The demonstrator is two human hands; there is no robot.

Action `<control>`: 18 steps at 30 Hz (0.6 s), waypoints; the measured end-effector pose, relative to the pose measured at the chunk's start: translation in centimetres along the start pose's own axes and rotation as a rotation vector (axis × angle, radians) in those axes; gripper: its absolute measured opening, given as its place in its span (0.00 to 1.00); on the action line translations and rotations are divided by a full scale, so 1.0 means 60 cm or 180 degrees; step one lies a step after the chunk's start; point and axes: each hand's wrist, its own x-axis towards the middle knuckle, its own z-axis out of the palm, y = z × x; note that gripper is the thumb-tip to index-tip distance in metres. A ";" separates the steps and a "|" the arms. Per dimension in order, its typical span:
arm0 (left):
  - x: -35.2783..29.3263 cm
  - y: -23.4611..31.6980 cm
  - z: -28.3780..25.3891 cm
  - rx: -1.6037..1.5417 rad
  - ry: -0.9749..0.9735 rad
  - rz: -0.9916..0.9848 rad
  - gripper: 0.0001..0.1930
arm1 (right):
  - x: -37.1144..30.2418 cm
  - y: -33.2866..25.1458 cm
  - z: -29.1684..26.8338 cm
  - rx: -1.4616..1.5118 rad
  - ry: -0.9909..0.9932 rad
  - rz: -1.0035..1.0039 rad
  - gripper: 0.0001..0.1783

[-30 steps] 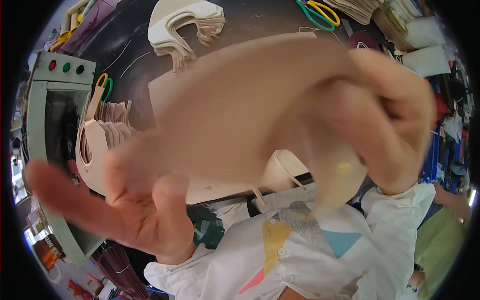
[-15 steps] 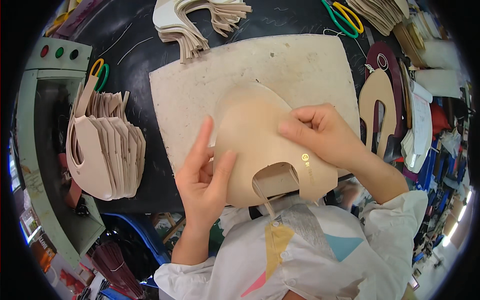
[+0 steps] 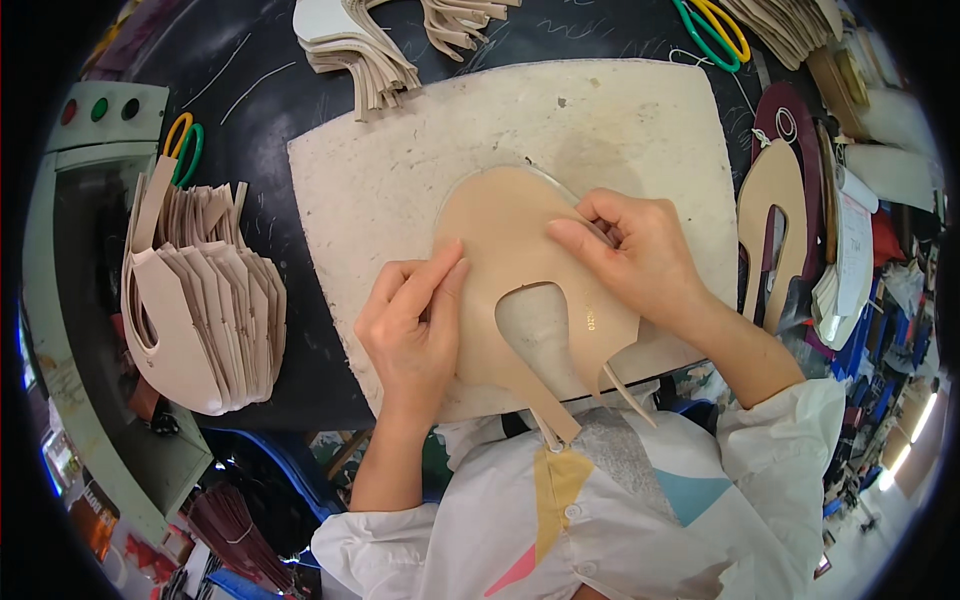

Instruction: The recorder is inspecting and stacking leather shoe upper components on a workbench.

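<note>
A beige leather shoe upper (image 3: 500, 240), rounded at the far end with a U-shaped opening, is over the pale board (image 3: 365, 190) in front of me. My left hand (image 3: 405, 330) is closed on its left edge, thumb and fingers pressed together there. On the opposite edge my right hand (image 3: 640, 245) pinches the upper, thumb on top and fingers curled behind. The upper's two narrow legs reach past the board's near edge toward my shirt. Thin strips show beneath those legs. A pale rim peeks out along the rounded end; what lies underneath is mostly hidden.
Stacked beige uppers (image 3: 205, 310) stand at the left, beside yellow-and-green-handled scissors (image 3: 182, 150). Another stack of cut pieces (image 3: 355, 65) lies beyond the board. More scissors (image 3: 712, 35) are at far right. A beige U-shaped piece (image 3: 768, 200) overlaps a maroon one (image 3: 797, 110).
The upper has come down flatter over the board, its opening turned more toward me. My left index finger, stretched out before, is now bent onto the edge. My right hand keeps its pinch.
</note>
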 end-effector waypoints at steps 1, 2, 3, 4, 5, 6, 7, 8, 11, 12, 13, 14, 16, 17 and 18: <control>0.000 0.000 0.001 0.0022 0.0000 0.0004 0.10 | 0.000 -0.002 -0.001 -0.0016 0.0001 0.0023 0.12; 0.001 0.000 0.002 0.0044 0.0002 0.0005 0.10 | 0.000 -0.002 -0.001 -0.0033 0.0005 0.0042 0.12; 0.001 0.000 0.003 0.0066 0.0004 0.0004 0.10 | 0.001 -0.002 -0.001 -0.0043 0.0008 0.0049 0.12; 0.001 -0.001 0.003 0.0088 0.0006 0.0004 0.10 | 0.001 -0.002 0.000 -0.0053 0.0010 0.0056 0.12; 0.002 -0.001 0.004 0.0089 0.0014 0.0025 0.10 | 0.001 -0.001 -0.001 -0.0064 0.0013 0.0060 0.12; 0.002 -0.002 0.004 0.0090 0.0021 0.0047 0.11 | 0.002 -0.001 0.001 -0.0002 0.0057 0.0047 0.13; 0.001 -0.003 0.004 0.0091 0.0028 0.0068 0.11 | 0.002 0.000 0.003 0.0061 0.0101 0.0035 0.14; 0.001 -0.002 0.004 0.0106 0.0021 0.0054 0.10 | 0.002 0.000 0.005 0.0125 0.0146 0.0019 0.15; 0.003 0.001 0.002 0.0159 -0.0016 0.0033 0.10 | 0.002 -0.004 0.006 0.0028 0.0166 0.0013 0.14; 0.005 0.002 0.002 0.0181 -0.0039 0.0039 0.09 | 0.003 -0.005 0.006 -0.0087 0.0187 -0.0057 0.14; 0.006 0.004 0.001 0.0203 -0.0063 0.0046 0.09 | 0.005 -0.006 0.007 -0.0201 0.0210 -0.0126 0.14; 0.008 0.010 -0.001 0.0295 -0.0220 -0.0035 0.10 | 0.007 -0.007 0.006 -0.0314 0.0229 -0.0193 0.14; 0.014 0.025 -0.007 0.0478 -0.0540 -0.0190 0.11 | 0.015 -0.011 0.002 -0.0487 0.0075 -0.0208 0.13; 0.024 0.029 -0.011 0.0812 -0.0577 0.0307 0.13 | 0.021 -0.013 -0.003 -0.0577 0.0004 -0.0205 0.13; 0.036 0.031 -0.014 0.1141 -0.0605 0.0813 0.14 | 0.031 -0.013 -0.008 -0.0619 -0.0012 -0.0358 0.13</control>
